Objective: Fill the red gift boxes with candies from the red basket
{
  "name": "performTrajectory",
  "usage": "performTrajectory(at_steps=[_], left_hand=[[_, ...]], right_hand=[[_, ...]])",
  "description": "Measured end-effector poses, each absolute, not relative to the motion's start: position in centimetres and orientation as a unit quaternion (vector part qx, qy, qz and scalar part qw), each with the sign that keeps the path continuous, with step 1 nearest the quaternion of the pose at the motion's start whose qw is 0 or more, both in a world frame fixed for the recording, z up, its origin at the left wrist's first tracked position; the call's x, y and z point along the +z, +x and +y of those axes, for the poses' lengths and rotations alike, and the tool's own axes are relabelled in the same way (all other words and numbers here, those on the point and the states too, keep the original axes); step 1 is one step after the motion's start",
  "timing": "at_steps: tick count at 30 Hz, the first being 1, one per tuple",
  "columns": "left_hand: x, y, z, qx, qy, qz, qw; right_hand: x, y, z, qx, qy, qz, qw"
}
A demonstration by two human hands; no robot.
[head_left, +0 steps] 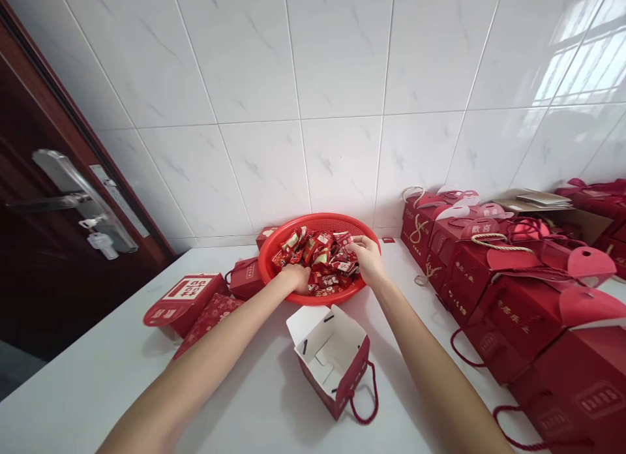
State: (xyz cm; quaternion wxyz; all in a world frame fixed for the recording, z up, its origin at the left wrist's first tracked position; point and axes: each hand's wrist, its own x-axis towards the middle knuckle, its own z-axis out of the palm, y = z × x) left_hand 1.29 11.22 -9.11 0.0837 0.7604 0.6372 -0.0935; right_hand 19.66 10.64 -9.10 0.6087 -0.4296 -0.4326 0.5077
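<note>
A red plastic basket (264, 271) full of candies in red and gold wrappers (320, 258) stands against the wall. My left hand (297, 278) reaches over its front rim into the candies, and its fingertips are hidden among them. At the basket's right side, my right hand (366, 255) has its fingers closed on a red wrapped candy (346, 241). Between my forearms, in front of the basket, sits an open gift box (332, 359), dark red outside and white inside. Its lid flaps are up, a red cord handle hangs at its right, and no candy shows inside.
Several closed red gift boxes (469, 271) with cord handles line the right side of the white table (244, 408). More red boxes (190, 297) lie left of the basket. A tiled wall (342, 160) rises behind, and a dark door (49, 245) with keys stands at left.
</note>
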Motion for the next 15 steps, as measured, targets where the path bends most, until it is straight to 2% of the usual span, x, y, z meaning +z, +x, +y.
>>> performTrajectory(at_steps=[3, 10, 15], left_hand=[[-9.0, 1.4, 10.6, -0.112, 0.739, 0.659, 0.081], [-9.1, 2.0, 8.0, -0.095, 0.703, 0.704, 0.04], [-9.6, 2.3, 6.3, -0.055, 0.69, 0.721, 0.009]], right_hand=[[-9.1, 19.3, 10.0, 0.428, -0.495, -0.554, 0.514], [-9.1, 17.9, 7.4, 0.209, -0.57, -0.773, 0.185], [-9.2, 17.1, 5.5, 0.116, -0.567, -0.814, 0.047]])
